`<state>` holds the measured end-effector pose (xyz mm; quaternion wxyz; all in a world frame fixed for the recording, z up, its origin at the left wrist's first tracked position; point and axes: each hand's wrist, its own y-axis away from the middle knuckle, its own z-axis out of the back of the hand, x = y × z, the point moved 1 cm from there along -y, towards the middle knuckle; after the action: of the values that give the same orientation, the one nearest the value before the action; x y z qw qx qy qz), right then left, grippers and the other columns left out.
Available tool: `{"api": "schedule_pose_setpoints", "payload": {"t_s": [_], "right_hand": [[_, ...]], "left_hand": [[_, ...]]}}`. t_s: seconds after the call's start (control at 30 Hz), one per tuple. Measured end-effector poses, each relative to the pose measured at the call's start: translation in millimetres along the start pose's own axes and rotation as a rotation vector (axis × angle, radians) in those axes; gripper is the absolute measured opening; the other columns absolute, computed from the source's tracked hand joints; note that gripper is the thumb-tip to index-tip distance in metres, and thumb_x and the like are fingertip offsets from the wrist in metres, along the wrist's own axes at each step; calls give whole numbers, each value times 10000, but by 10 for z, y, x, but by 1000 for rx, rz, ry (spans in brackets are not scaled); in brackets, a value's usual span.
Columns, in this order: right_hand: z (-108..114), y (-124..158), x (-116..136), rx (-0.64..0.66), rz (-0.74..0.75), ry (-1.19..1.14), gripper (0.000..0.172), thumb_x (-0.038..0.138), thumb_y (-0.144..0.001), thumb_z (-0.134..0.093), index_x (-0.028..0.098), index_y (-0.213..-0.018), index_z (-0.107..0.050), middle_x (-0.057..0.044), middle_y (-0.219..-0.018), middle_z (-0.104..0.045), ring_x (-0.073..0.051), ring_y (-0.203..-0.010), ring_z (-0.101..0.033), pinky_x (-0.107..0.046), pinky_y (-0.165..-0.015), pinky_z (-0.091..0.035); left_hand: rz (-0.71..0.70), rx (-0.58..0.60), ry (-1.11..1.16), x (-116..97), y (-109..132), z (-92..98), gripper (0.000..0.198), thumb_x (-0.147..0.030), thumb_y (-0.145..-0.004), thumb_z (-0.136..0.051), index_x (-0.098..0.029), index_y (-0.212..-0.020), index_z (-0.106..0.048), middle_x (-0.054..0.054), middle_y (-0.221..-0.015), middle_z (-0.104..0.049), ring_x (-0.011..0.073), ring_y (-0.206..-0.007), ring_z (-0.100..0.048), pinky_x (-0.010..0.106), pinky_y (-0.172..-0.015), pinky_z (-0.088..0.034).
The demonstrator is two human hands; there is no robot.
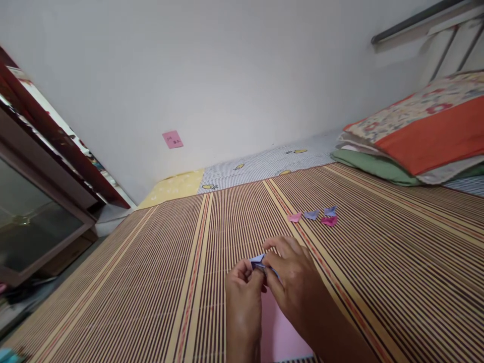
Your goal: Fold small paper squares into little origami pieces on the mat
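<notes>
A small folded piece of blue-violet paper (257, 260) is held between both hands, above the mat. My left hand (245, 290) pinches its left side with thumb and fingers. On its right side, the thumb and index finger of my right hand (293, 272) press on the folds, and the fingers cover much of the paper. Beneath my wrists lies a pink sheet (282, 330), partly hidden by the hands. Farther off on the mat rest small folded paper shapes: a light pink one (294, 217), a magenta one (328, 221) and two blue-violet ones (311, 215).
A striped bamboo mat (151, 267) covers the bed. Folded bedding with an orange and floral cover (434, 131) is stacked at the right. A pink note (173, 139) is stuck on the white wall. At the left stands a cabinet with a glass door (34, 217).
</notes>
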<state>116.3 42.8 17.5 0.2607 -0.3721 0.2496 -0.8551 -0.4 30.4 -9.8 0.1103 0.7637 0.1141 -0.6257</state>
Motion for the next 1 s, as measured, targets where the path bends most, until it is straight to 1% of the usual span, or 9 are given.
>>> {"api": "schedule_pose_setpoints", "payload": {"t_s": [0.17,0.37,0.43,0.53,0.6,0.67,0.73,0.87,1.0], "right_hand": [[47,-5,2,-18,-30,11,184,41,-852,-533,188,-755,-588,-122,-1069,-659,-315,-998,-563,-466,-822,-411],[160,11,-129,-99,-78,-161,165,84,-896,-499,198,-957,-602,-100,-1017,-641,-271,-968,-613,-429,-844,-467],[182,14,-174,-54,-117,-201,169,87,-892,-503,203,-965,-601,-81,-987,-649,-250,-917,-637,-401,-810,-489],[170,12,-186,77,-155,-261,202,79,-874,-544,211,-1002,-628,-53,-995,-664,-208,-818,-665,-353,-746,-509],[142,4,-164,142,-130,-285,244,64,-887,-541,220,-1042,-646,-45,-1014,-664,-190,-799,-672,-337,-743,-516],[113,-9,-140,153,-80,-268,260,49,-913,-503,218,-1037,-657,-45,-994,-656,-191,-810,-670,-340,-767,-522],[94,-24,-124,128,-33,-233,263,45,-939,-460,207,-995,-660,-49,-951,-642,-191,-805,-661,-335,-769,-530],[81,-48,-114,67,28,-184,265,63,-972,-435,203,-905,-650,-44,-890,-615,-169,-749,-631,-283,-717,-532],[41,-45,-132,56,78,-154,278,47,-962,-435,207,-832,-621,-36,-868,-586,-158,-719,-595,-255,-684,-509]], "left_hand": [[39,16,80,21,-13,-26,78,-177,-683,-735,-150,-653,-668,-36,-577,-568,104,-530,-469,222,-523,-384],[67,-39,154,54,-80,-26,241,-329,-664,-805,-162,-645,-632,-1,-561,-614,114,-498,-500,216,-479,-368],[69,-52,176,53,-94,-17,261,-346,-664,-813,-162,-651,-629,0,-554,-613,112,-496,-506,213,-480,-368],[77,-71,211,49,-103,-11,283,-358,-650,-830,-163,-664,-625,2,-564,-622,111,-494,-518,211,-480,-372],[85,-74,231,52,-101,-19,294,-359,-642,-841,-160,-673,-626,3,-566,-626,109,-490,-519,209,-476,-373],[91,-65,242,59,-93,-34,284,-341,-648,-843,-153,-676,-631,3,-566,-625,105,-493,-515,205,-475,-372],[95,-54,252,70,-84,-53,267,-318,-659,-841,-146,-674,-637,-1,-565,-619,98,-496,-504,201,-474,-371],[105,-43,279,79,-76,-83,255,-300,-666,-846,-140,-674,-647,-15,-562,-602,87,-489,-478,200,-471,-374],[108,-33,279,78,-79,-93,274,-309,-668,-856,-141,-676,-640,-28,-564,-581,81,-484,-463,199,-461,-359]]}}
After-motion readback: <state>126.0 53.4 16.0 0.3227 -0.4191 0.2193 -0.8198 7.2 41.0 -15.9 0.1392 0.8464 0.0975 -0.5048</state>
